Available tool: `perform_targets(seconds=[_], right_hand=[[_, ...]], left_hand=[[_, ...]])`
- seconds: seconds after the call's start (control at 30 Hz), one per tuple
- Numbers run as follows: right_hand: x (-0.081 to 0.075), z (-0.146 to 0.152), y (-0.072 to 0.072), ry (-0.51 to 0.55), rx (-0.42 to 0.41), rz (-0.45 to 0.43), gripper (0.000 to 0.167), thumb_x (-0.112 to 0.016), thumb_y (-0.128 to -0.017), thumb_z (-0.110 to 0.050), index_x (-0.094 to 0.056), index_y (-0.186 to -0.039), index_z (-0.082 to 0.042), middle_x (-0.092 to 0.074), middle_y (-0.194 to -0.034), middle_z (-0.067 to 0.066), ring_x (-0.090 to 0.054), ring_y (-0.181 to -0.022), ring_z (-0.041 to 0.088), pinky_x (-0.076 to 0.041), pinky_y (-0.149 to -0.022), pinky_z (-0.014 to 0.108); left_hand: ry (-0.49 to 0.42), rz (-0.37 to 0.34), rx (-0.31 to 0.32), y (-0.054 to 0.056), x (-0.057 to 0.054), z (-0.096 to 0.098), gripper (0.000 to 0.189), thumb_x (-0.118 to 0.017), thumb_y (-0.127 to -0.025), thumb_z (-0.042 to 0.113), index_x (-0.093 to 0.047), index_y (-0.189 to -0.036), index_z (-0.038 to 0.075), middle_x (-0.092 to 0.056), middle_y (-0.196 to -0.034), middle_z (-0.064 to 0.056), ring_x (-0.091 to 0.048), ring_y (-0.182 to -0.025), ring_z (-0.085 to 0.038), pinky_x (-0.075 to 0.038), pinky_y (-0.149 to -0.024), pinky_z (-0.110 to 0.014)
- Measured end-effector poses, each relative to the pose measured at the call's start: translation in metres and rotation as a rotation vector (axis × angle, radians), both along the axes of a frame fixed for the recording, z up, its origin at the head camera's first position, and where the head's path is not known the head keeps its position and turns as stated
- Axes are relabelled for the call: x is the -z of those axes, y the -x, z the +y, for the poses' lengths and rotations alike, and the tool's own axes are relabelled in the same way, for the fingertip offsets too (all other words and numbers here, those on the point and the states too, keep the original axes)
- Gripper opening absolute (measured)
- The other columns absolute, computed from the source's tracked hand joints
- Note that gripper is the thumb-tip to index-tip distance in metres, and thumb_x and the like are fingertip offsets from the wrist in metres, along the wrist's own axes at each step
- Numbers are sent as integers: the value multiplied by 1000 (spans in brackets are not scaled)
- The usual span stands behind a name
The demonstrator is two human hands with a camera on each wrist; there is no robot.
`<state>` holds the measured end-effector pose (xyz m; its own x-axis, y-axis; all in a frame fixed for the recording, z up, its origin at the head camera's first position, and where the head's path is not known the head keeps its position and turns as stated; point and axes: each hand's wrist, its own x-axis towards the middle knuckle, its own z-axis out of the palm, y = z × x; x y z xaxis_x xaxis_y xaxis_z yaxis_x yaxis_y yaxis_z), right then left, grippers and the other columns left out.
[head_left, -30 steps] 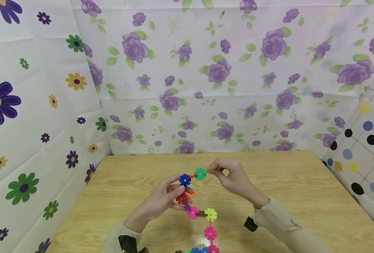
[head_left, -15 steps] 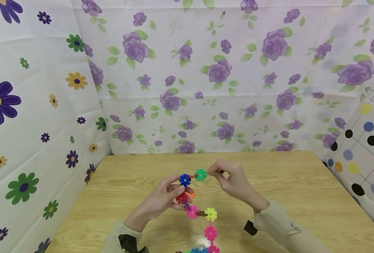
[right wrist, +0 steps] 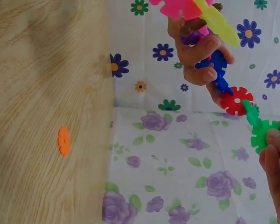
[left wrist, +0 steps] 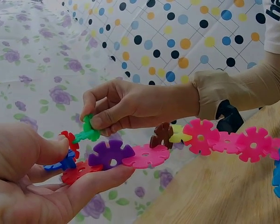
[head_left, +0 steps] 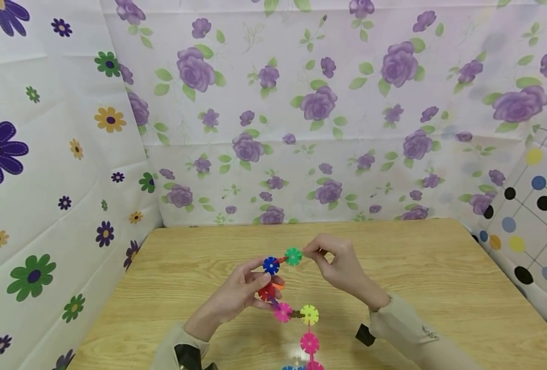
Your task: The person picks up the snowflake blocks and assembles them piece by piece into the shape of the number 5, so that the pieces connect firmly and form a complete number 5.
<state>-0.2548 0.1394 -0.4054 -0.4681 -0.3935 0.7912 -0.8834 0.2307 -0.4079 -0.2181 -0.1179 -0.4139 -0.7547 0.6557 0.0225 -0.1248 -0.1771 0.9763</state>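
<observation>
A chain of colourful notched snowflake discs, slotted into one another, hangs between my hands. My left hand holds it by the blue disc and red disc, thumb in front and fingers behind. At the chain's upper end, my right hand pinches the edge of a green disc. A second green disc links that one to a red disc. Below the left hand run a purple disc, a pink disc, a brown disc and a yellow disc.
An orange disc lies on the wooden table, partly behind the left fingers in the head view. More pink discs lead down to blue discs at the front. Patterned cloths enclose the table's back and sides.
Both hands keep their hold on the chain and have barely moved. The head view has shifted slightly, so the chain's front end sits a little lower in it.
</observation>
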Motion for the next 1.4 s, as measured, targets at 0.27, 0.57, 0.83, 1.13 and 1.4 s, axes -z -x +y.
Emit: perform_targets(seconds=[0.27,0.57,0.83,1.13,1.4], right_hand=[[5,0,1,15,5,-17,27,-63,-86,11,-69,-89,-15,-70,-84,1,-64,-72,5,-54,-63,17],[7,0,-1,16,23,-31,27,-64,-86,11,-69,-89,-16,-70,-84,0,-64,-71,5,-53,-61,17],[7,-2,-4,55,37,-28,24,-62,-86,12,-69,-88,-11,-70,-83,5,-64,-70,8,-54,-62,19],[9,0,-5,65,49,-44,26,-64,-86,11,-69,-88,-15,-71,-83,7,-65,-73,7,-54,-63,19],[10,5,-8,71,33,-77,22,-64,-87,9,-69,-89,-13,-71,-84,5,-64,-71,5,-52,-60,19]], left_hand=[[3,-11,-16,1,1,2,43,-46,-103,19,-37,-143,4,-69,-106,-1,-70,-88,-13,-59,-77,-40],[-5,-16,-11,0,1,2,46,-47,-103,19,-35,-144,3,-69,-106,-2,-69,-87,-12,-59,-77,-41],[14,-34,-31,-2,-2,4,48,-49,-102,20,-34,-145,3,-69,-105,-2,-70,-86,-12,-59,-77,-41],[37,-46,-35,-6,-1,6,48,-49,-102,21,-35,-144,3,-69,-104,-2,-70,-87,-12,-59,-77,-40],[30,-52,-24,-6,1,8,51,-51,-101,21,-33,-146,3,-69,-105,-2,-70,-87,-13,-59,-77,-42]])
